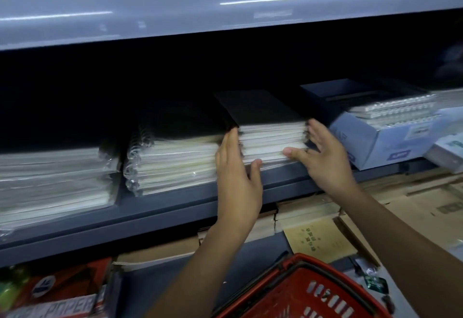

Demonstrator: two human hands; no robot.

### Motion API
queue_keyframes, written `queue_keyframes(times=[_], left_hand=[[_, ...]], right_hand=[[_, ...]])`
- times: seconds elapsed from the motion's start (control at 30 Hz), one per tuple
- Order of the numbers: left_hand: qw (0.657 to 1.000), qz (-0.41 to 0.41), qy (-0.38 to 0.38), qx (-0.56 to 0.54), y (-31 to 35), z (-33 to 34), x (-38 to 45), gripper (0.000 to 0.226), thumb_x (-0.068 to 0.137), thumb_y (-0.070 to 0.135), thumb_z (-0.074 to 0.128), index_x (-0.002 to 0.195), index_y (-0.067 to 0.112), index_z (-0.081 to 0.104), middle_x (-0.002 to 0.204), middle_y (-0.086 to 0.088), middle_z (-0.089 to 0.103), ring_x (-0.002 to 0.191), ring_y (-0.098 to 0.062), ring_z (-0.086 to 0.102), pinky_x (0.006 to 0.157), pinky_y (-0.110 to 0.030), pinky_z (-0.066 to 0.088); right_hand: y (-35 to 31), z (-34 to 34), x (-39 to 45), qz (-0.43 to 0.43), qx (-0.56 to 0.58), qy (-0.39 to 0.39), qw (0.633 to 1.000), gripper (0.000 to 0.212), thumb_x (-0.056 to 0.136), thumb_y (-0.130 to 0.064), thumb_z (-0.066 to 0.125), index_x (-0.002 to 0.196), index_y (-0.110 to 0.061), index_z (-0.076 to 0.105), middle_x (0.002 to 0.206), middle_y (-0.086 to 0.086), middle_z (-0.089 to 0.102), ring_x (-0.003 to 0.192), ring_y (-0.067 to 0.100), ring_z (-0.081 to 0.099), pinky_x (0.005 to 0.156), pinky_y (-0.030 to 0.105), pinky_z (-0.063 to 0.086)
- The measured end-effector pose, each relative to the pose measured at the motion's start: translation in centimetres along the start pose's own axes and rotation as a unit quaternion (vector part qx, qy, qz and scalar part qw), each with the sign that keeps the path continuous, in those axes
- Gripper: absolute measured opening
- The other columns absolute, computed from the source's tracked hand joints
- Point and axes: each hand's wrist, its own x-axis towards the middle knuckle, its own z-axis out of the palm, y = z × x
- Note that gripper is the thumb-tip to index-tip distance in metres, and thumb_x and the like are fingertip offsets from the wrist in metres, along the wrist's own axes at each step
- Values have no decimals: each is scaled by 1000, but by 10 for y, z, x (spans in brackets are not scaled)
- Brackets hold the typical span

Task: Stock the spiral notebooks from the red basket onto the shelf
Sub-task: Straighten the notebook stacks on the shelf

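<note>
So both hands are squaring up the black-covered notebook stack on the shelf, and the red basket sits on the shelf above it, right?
Not quite. The head view shows the red basket below the shelf, near the person. The left hand and right hand do flank the black-covered notebook stack.

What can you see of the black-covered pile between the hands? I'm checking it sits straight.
The pile of notebooks lies flat on the grey shelf, black cover on top, pale page edges facing out. It looks turned slightly against the shelf edge. The left hand presses flat on its left side, the right hand on its right, thumb across the front. A wrapped spiral pile sits just to its left.
</note>
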Motion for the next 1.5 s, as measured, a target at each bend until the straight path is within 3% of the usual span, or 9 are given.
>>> queue_keyframes(times=[0.23, 0.37, 0.53, 0.7, 0.93, 1.07, 1.2, 1.33, 1.5], left_hand=[[998, 19, 41, -33, -6, -3, -12, 58, 100, 15, 58, 153, 21, 35, 156, 5, 36, 144, -4, 31, 118, -18, 26], [996, 48, 72, 3, -14, -3, -22, 50, 99, 9, 58, 147, 15, 46, 153, 1, 43, 144, -6, 35, 119, -22, 28], [994, 37, 101, -31, -13, 1, -20, 39, 96, 5, 61, 135, 12, 60, 144, 2, 52, 137, -4, 44, 114, -25, 38], [994, 47, 88, -33, -15, -7, -24, 42, 97, 9, 62, 137, 16, 56, 136, 6, 52, 130, -11, 51, 109, -34, 45], [998, 14, 57, 1, -14, -1, -30, 48, 97, 14, 62, 144, 18, 51, 145, 5, 54, 141, -13, 43, 118, -17, 26], [999, 5, 25, -34, -16, -6, -23, 49, 96, 15, 64, 143, 20, 51, 139, 3, 59, 131, -9, 53, 111, -31, 43], [994, -8, -4, -106, -11, -25, -25, 52, 93, 18, 69, 142, 24, 52, 123, 25, 57, 118, 6, 55, 105, -17, 43], [996, 3, 1, -95, -8, -65, -35, 45, 94, 23, 67, 137, 28, 56, 122, 32, 54, 117, 13, 52, 103, -15, 43], [999, 35, 5, 22, -8, -124, -48, 45, 99, 20, 56, 143, 24, 48, 137, 13, 51, 127, -10, 50, 105, -38, 47]], right_hand=[[-2, 1, 4, 16, 22, -8, 1000, 93, 78, -18, 84, 154, -17, 32, 153, -3, 44, 131, 0, 40, 101, 18, 37], [-4, -4, 8, 45, 46, -44, 997, 68, 77, -5, 82, 135, -25, 51, 114, -25, 61, 102, -15, 60, 86, 4, 44], [2, 4, 3, 46, 69, 25, 996, 82, 74, -10, 86, 146, -6, 47, 143, 4, 55, 128, 12, 54, 104, 19, 41], [-2, -1, -3, 30, 37, -30, 998, 71, 76, -13, 85, 138, -25, 54, 123, -21, 62, 110, -5, 63, 96, 10, 45], [2, -5, 4, 21, -29, -72, 997, 62, 78, -4, 82, 131, -23, 57, 113, -20, 65, 104, -6, 64, 91, 9, 49], [-1, -1, 9, 19, -55, -75, 995, 60, 82, -9, 80, 135, -17, 54, 126, -7, 62, 117, 12, 61, 105, 25, 44], [-11, 3, -9, 14, -33, -50, 998, 64, 85, -15, 78, 139, -28, 47, 120, -31, 54, 109, -16, 53, 98, 7, 40], [-24, 9, -62, 47, -35, 23, 998, 79, 90, -36, 72, 156, -27, 30, 155, -13, 40, 141, 13, 39, 114, 35, 34], [-41, 27, -138, 53, -76, -36, 995, 69, 94, -35, 67, 154, -27, 35, 157, -5, 39, 141, 24, 43, 111, 41, 41]])
